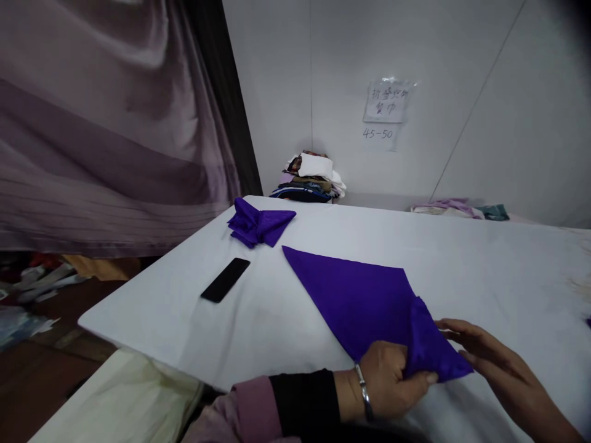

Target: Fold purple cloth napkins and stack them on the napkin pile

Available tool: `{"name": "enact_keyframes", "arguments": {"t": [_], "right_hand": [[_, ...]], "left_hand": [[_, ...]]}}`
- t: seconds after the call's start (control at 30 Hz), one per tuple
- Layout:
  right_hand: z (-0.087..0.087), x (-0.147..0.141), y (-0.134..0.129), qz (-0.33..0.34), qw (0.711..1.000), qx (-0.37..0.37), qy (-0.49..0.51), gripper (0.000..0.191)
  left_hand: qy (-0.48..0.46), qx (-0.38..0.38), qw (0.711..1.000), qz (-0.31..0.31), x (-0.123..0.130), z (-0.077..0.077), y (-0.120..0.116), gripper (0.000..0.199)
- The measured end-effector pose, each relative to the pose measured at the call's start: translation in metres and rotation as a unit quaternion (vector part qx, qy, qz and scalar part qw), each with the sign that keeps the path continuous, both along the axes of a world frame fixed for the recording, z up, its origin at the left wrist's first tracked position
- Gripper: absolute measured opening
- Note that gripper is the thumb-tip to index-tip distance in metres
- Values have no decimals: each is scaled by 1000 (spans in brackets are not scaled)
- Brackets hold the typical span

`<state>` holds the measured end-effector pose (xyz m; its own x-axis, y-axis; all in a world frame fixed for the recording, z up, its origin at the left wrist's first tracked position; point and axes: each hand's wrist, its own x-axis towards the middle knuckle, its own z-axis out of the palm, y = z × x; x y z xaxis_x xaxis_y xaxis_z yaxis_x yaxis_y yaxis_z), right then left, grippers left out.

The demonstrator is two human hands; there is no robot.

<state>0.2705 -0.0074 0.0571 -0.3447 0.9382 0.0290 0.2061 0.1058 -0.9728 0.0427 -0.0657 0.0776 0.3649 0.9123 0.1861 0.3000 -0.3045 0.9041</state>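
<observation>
A purple napkin (355,295) lies folded in a triangle on the white table, its right end turned up and over. My left hand (390,381), with a silver bangle at the wrist, is closed on the near edge of that turned-up end, thumb along the front. At the napkin's right side, my right hand (484,347) has its fingers stretched out and apart from the thumb, against or very near the cloth. Its fingertips are partly hidden at the napkin's edge. Farther back lies a second purple napkin (261,224), folded into a winged shape.
A black phone (225,280) lies on the white table (157,314) at left. Stacked cloths (311,178) stand beyond the far edge, with more fabric (452,208) to the right. A mauve curtain (106,123) hangs at left. Handwritten paper (386,101) is on the wall.
</observation>
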Motion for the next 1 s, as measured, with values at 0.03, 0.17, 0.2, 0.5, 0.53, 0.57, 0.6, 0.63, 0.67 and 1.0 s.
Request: {"name": "enact_keyframes", "arguments": {"t": [0.03, 0.17, 0.2, 0.5, 0.53, 0.57, 0.6, 0.63, 0.67, 1.0], "right_hand": [[-6, 1, 3, 25, 1000, -1, -15, 40], [-17, -2, 13, 57, 997, -2, -42, 45], [-16, -4, 15, 56, 997, 7, -55, 45], [-11, -21, 61, 157, 948, 189, -201, 44], [-15, -22, 69, 155, 944, 202, -210, 42], [-20, -22, 76, 152, 941, 210, -219, 41], [-24, -22, 84, 150, 938, 212, -228, 40], [-27, -23, 91, 148, 937, 211, -237, 39], [-29, -25, 97, 146, 935, 210, -244, 39], [-33, -43, 147, 123, 940, 203, -245, 29]], "left_hand": [[-11, -7, 1000, 2, -3, 1, 0, 22], [-76, -43, 996, 25, -19, 10, 1, 28], [-92, -48, 994, 35, -23, 13, 1, 28], [-119, -74, 979, 145, -62, 34, 2, 29], [-122, -78, 977, 154, -65, 34, 2, 28], [-126, -80, 975, 164, -68, 34, 1, 27], [-130, -83, 973, 175, -72, 35, 1, 27], [-133, -86, 970, 185, -75, 35, 1, 26], [-135, -88, 968, 194, -78, 36, 1, 25], [-244, -98, 919, 292, -123, 38, 26, 22]]}}
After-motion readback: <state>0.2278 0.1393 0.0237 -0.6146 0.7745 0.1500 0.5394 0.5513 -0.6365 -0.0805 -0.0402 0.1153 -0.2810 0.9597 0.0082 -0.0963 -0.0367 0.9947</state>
